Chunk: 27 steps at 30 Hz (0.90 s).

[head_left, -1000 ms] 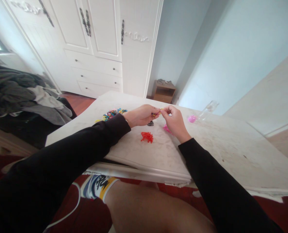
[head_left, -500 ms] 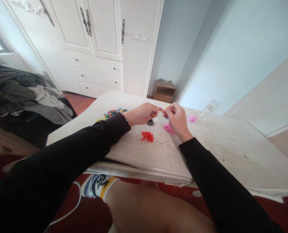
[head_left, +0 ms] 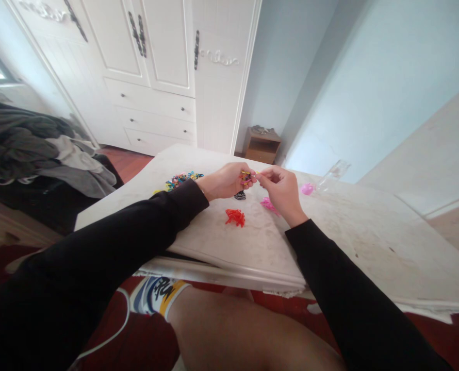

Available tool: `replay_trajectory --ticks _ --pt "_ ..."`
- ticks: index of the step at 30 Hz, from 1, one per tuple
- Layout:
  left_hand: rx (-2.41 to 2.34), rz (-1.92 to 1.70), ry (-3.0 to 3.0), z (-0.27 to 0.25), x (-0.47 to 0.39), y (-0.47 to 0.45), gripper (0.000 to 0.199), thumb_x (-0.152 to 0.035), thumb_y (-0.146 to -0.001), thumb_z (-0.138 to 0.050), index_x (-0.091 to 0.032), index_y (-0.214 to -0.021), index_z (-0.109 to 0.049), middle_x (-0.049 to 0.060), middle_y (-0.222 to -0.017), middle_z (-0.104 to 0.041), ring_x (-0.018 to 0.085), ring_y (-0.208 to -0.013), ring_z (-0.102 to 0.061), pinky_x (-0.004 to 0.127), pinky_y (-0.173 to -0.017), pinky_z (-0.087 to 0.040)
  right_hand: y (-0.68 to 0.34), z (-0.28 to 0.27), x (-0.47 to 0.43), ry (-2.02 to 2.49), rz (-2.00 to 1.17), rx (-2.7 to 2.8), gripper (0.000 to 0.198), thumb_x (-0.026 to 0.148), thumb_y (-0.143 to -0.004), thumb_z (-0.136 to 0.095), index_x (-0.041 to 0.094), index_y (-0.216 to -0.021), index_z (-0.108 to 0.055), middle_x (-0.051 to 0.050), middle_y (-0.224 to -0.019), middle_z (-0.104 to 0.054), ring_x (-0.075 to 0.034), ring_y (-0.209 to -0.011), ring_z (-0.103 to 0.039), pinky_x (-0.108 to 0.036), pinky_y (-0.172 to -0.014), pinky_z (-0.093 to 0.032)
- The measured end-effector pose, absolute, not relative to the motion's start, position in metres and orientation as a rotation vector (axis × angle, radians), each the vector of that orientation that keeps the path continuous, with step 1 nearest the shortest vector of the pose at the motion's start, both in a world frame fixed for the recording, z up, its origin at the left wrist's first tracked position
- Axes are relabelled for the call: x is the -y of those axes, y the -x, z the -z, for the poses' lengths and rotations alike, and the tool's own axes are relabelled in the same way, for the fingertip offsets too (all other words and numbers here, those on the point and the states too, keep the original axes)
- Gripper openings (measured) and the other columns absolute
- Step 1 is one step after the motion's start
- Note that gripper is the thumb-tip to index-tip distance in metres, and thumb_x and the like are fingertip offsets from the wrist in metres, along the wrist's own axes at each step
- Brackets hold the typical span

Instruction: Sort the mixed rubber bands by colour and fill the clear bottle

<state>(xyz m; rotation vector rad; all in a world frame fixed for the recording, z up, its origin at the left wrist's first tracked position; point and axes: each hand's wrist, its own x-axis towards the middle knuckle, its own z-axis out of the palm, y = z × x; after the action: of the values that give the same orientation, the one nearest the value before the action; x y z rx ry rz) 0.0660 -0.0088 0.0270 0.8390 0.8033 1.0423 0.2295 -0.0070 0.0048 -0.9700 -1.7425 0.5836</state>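
Observation:
My left hand (head_left: 226, 183) is closed around a few small coloured elastic bands (head_left: 246, 178), yellow and dark, held just above the white tabletop (head_left: 341, 232). My right hand (head_left: 281, 191) meets it from the right, thumb and forefinger pinching one thin band at the left fingertips. Below the hands lie a red pile of bands (head_left: 234, 217), a pink pile (head_left: 268, 205) partly behind my right hand, and a black pile (head_left: 240, 195). A mixed multicoloured heap (head_left: 179, 180) lies left of my left wrist.
A pink pile (head_left: 307, 189) and a clear glass bottle (head_left: 332, 175) lie at the table's far side. White wardrobe with drawers (head_left: 156, 113) stands behind, a small wooden stool (head_left: 261, 144) beside it. Clothes (head_left: 39, 149) are heaped at left. My bare knee (head_left: 233, 330) is below the table edge.
My right hand, which had drawn slightly apart from the left, has come back to the left fingertips. The bands in my left hand now show more clearly.

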Motion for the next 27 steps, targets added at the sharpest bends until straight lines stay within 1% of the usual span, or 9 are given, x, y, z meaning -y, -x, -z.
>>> replay_trajectory --ticks 3,7,10,14,20,27 --pt "-0.797 -1.056 -0.811 -0.0285 0.0093 -0.0661 0.035 -0.006 -0.092 -0.043 -0.014 -0.060 -0.054 0.004 -0.056 -0.052 0.008 -0.049 -0.048 0.020 -0.048 -0.037 -0.2282 -0.0061 0.0086 0.959 -0.582 1.731 0.019 0.036 -0.081 -0.074 0.020 -0.073 -0.069 0.000 -0.065 -0.067 -0.014 -0.061 -0.057 -0.030 -0.060 -0.044" --pt "-0.807 -1.079 -0.904 -0.0275 0.0107 -0.0661 0.035 -0.014 -0.099 -0.051 -0.012 -0.064 -0.059 0.003 -0.059 -0.055 0.007 -0.049 -0.047 0.019 -0.048 -0.037 -0.2277 -0.0070 0.0094 0.934 -0.568 1.737 0.025 0.041 -0.083 -0.075 0.020 -0.073 -0.069 -0.001 -0.066 -0.068 -0.014 -0.061 -0.057 -0.030 -0.060 -0.043" --pt "-0.821 -1.067 -1.047 -0.0263 0.0132 -0.0656 0.034 -0.009 -0.097 -0.055 -0.011 -0.063 -0.060 0.002 -0.059 -0.054 0.006 -0.049 -0.045 0.018 -0.048 -0.034 -0.2284 -0.0074 0.0096 0.959 -0.531 1.745 0.022 0.039 -0.082 -0.074 0.020 -0.073 -0.069 -0.001 -0.066 -0.068 -0.014 -0.061 -0.057 -0.030 -0.060 -0.043" --pt "-0.820 -1.058 -1.088 -0.0242 0.0142 -0.0653 0.037 -0.001 -0.094 -0.052 -0.011 -0.059 -0.057 0.000 -0.057 -0.050 0.004 -0.050 -0.042 0.017 -0.048 -0.030 -0.2290 -0.0081 0.0109 0.990 -0.490 1.762 0.019 0.036 -0.081 -0.074 0.019 -0.073 -0.069 -0.001 -0.066 -0.069 -0.015 -0.061 -0.059 -0.030 -0.060 -0.044" --pt "-0.807 -1.059 -1.058 -0.0232 0.0118 -0.0647 0.040 0.001 -0.094 -0.052 -0.011 -0.057 -0.055 -0.003 -0.055 -0.044 0.003 -0.048 -0.038 0.016 -0.045 -0.025 -0.2294 -0.0066 0.0104 0.977 -0.467 1.793 0.017 0.035 -0.081 -0.075 0.020 -0.075 -0.069 -0.001 -0.069 -0.070 -0.016 -0.064 -0.061 -0.031 -0.062 -0.046" --pt "-0.806 -1.001 -1.028 -0.0272 0.0135 -0.0631 0.038 0.001 -0.096 -0.052 -0.010 -0.059 -0.059 -0.001 -0.056 -0.046 0.003 -0.048 -0.039 0.015 -0.045 -0.027 -0.2305 -0.0046 0.0093 0.917 -0.512 1.806 0.018 0.035 -0.084 -0.073 0.021 -0.077 -0.066 0.000 -0.069 -0.068 -0.016 -0.065 -0.061 -0.031 -0.063 -0.046"
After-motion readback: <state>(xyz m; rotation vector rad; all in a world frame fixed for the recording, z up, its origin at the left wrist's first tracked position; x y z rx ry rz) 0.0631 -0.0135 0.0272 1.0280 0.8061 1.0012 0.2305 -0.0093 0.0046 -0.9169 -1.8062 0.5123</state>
